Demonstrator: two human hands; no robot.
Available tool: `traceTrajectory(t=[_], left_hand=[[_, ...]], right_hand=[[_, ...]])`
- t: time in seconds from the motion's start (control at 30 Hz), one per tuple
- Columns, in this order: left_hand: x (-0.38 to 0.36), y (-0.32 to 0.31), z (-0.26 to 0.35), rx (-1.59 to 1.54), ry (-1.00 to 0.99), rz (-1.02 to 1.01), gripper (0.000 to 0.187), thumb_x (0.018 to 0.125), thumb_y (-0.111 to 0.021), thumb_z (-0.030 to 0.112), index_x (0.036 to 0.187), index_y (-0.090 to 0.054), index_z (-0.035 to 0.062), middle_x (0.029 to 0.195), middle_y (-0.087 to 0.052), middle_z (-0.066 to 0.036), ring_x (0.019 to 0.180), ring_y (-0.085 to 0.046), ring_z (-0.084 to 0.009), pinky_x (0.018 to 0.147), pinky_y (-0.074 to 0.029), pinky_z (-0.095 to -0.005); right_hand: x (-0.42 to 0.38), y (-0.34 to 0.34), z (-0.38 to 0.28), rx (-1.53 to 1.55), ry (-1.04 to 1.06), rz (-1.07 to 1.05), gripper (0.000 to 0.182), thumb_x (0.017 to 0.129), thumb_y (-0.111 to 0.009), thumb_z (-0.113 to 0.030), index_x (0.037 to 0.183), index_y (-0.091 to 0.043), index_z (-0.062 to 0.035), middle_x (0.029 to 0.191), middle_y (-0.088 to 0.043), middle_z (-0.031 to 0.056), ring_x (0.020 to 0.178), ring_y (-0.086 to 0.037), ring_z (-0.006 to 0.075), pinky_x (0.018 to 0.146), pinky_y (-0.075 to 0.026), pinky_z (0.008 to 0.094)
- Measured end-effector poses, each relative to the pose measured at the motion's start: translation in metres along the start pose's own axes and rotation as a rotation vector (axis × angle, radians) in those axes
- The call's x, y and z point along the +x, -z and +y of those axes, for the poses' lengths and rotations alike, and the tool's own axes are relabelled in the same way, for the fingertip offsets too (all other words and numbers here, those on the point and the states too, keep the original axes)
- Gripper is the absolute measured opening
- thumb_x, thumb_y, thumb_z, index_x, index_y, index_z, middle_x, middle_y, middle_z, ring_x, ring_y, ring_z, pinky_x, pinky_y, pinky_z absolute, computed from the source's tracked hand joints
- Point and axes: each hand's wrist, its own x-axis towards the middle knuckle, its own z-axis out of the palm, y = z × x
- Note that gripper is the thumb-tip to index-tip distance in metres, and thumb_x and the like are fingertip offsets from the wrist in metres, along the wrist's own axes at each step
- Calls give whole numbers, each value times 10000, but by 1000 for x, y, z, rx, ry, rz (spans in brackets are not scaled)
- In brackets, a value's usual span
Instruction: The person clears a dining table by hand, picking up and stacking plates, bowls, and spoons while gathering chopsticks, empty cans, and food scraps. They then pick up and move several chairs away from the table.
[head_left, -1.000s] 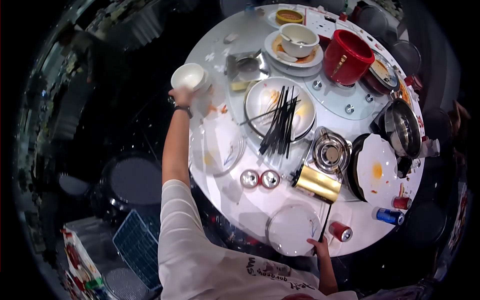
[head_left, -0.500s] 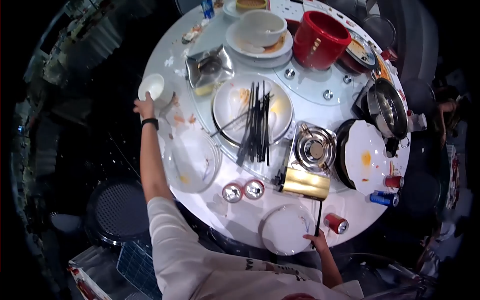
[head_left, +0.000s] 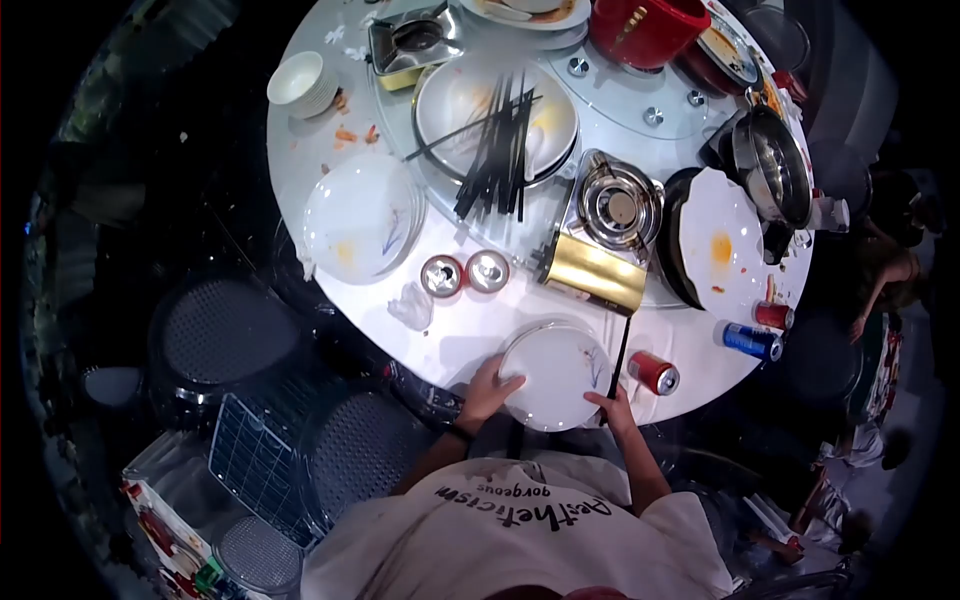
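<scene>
A stack of white plates point(head_left: 552, 375) with a small floral print rests at the near table edge. My left hand point(head_left: 490, 392) grips its left rim, thumb on top. On the right rim is my right hand point(head_left: 612, 408), fingers closed, with a black chopstick point(head_left: 622, 350) running up from it. A red can point(head_left: 653, 373) lies on its side just right of that hand. Two upright cans point(head_left: 465, 273) stand beyond my left hand, beside crumpled clear plastic point(head_left: 411, 307). Above the plates sits a portable gas stove point(head_left: 612, 215) with a gold front.
Another plate stack point(head_left: 362, 215) and stacked white bowls point(head_left: 302, 84) are at the left. Many black chopsticks point(head_left: 500, 150) lie across a large dish point(head_left: 440, 105). A white scalloped plate point(head_left: 720, 240), steel pan point(head_left: 775, 165) and blue can point(head_left: 752, 341) are right. Chairs point(head_left: 225, 340) surround the table.
My left hand has left the white bowls at the far left and come back to grip the near plate stack. My right hand now holds that stack's right rim. The view has shifted toward me.
</scene>
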Motion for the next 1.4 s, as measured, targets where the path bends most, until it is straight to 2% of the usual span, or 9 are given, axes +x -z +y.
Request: traceTrajectory(t=[0.2,0.4,0.53,0.67,0.8,0.9,0.97,1.23,1.4], left_hand=[[-31,10,90,55,107,-201,759,760,-687,90,1384,-267,-13,1302,-427,-142,1190,-412,-197,965,-353,-293],[-76,82,173,-515,220,-107,716,758,-682,45,1369,-310,11,1265,-489,-108,1152,-471,-186,956,-393,-315],[-76,140,211,-649,6,191,637,763,-640,-5,1330,-349,-3,1218,-521,-130,1090,-526,-221,924,-435,-328],[-28,198,203,-635,-194,402,588,772,-614,-11,1309,-375,-3,1205,-535,-144,1070,-553,-245,892,-468,-328],[28,242,199,-551,-185,530,561,779,-606,15,1297,-393,39,1189,-546,-137,1000,-600,-250,709,-542,-295],[52,250,189,-588,-181,563,569,782,-604,21,1305,-381,46,1192,-541,-133,1007,-593,-258,721,-544,-318],[65,258,178,-590,-171,579,576,782,-603,18,1310,-374,46,1196,-538,-134,1029,-581,-261,749,-540,-330],[87,263,181,93,14,788,611,701,-710,275,1135,-476,-86,1127,-547,-213,947,-602,-260,723,-525,-349],[93,240,166,704,-88,1078,717,714,-718,340,1178,-419,-117,1138,-475,-321,1045,-490,-426,938,-378,-455]], right_hand=[[-57,-25,-34,95,90,-95,494,707,-682,13,1167,-504,-3,992,-626,88,878,-620,199,763,-508,301],[-96,-103,-146,-130,189,-252,503,743,-734,-121,1172,-505,8,911,-622,42,715,-587,112,610,-480,232],[-74,-166,-217,-79,332,-436,442,862,-611,-234,1246,-461,-77,807,-517,-36,507,-405,43,443,-321,190],[1,-203,-290,24,490,-247,385,910,-505,-241,1258,-445,-88,775,-472,-22,448,-346,59,404,-288,204],[132,-201,-336,-418,595,39,507,774,-456,-81,1271,-408,9,846,-591,147,649,-575,282,619,-473,374],[168,-207,-346,-838,691,159,540,725,-486,-94,1235,-407,63,986,-565,301,952,-547,461,900,-425,447],[182,-220,-340,-874,767,346,471,691,-484,-77,1144,-499,54,944,-571,315,900,-552,468,853,-443,445],[144,-249,-353,-1098,776,350,488,664,-626,-179,1079,-522,55,1073,-505,304,1002,-511,441,898,-431,435],[118,-231,-346,-891,998,306,432,716,-669,-221,1077,-567,-6,1111,-501,235,1011,-520,367,863,-456,403]])
